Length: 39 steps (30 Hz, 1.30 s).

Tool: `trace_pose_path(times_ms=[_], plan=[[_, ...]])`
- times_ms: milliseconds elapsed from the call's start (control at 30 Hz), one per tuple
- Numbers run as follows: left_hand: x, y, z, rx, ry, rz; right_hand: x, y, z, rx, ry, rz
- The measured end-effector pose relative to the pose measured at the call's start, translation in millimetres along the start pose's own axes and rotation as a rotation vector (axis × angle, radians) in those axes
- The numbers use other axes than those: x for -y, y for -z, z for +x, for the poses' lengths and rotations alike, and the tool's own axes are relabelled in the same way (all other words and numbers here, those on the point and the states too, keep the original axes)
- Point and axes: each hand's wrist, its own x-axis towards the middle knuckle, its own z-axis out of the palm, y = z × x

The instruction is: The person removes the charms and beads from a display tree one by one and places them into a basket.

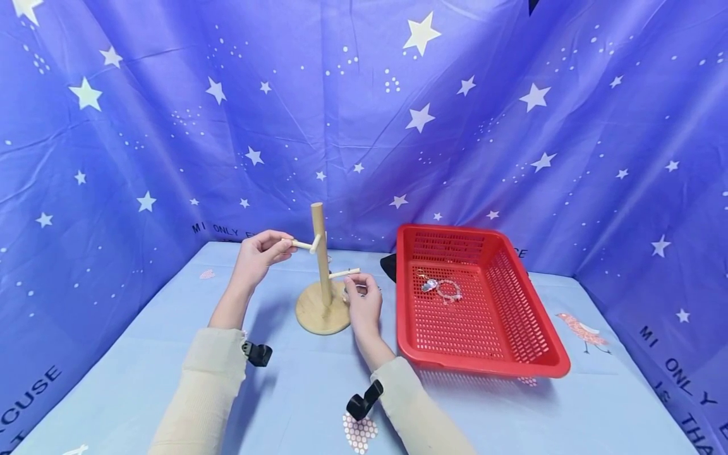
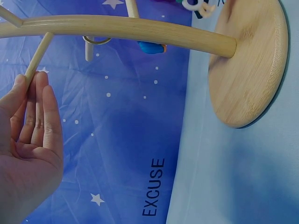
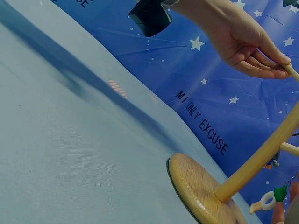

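Observation:
A wooden stand (image 1: 321, 268) with a round base and several side pegs stands upright on the table. My left hand (image 1: 258, 258) pinches the end of an upper peg (image 2: 38, 58) between thumb and fingers. Beside a lower peg (image 1: 344, 273), my right hand (image 1: 366, 308) holds a keychain (image 3: 280, 193) with a green piece, a white ring and a short chain. Its fingertips show only at the edge of the right wrist view, and part of the keychain is hidden. Behind the post, a blue charm (image 2: 152, 47) and a metal ring (image 2: 98, 41) hang on the stand.
To the right sits a red perforated basket (image 1: 483, 366), with a beaded bracelet-like ring (image 1: 449, 291) and a silvery keychain (image 1: 429, 285) inside. A black object (image 1: 389, 266) lies partly behind its left side. Starry blue cloth (image 1: 364, 126) hangs around the table.

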Motion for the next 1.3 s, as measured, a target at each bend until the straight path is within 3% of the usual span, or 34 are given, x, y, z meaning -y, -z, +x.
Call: trace_pose_path(times_ms=[133,367,667,900,1300], plan=[[0.0,-0.1,0.1,-0.001,0.004,-0.002,0.0,1.2,1.2,-0.019,-0.006,0.006],[-1.0,-0.3,-0.1,-0.002,0.003,-0.003,39.1,8.0,-15.2,-0.032,0.041,0.029],[-0.9,-0.3,0.1,0.002,0.002,0.003,40.2,9.5,-15.3,-0.079,0.103,0.075],[-2.0,-0.8,-1.0,0.000,0.004,0.009,16.1,6.8,-3.7,-0.101,0.125,0.104],[-1.5,-1.6,0.0,-0.003,0.001,0.009,25.4,11.3,-16.9,-0.011,0.142,0.184]])
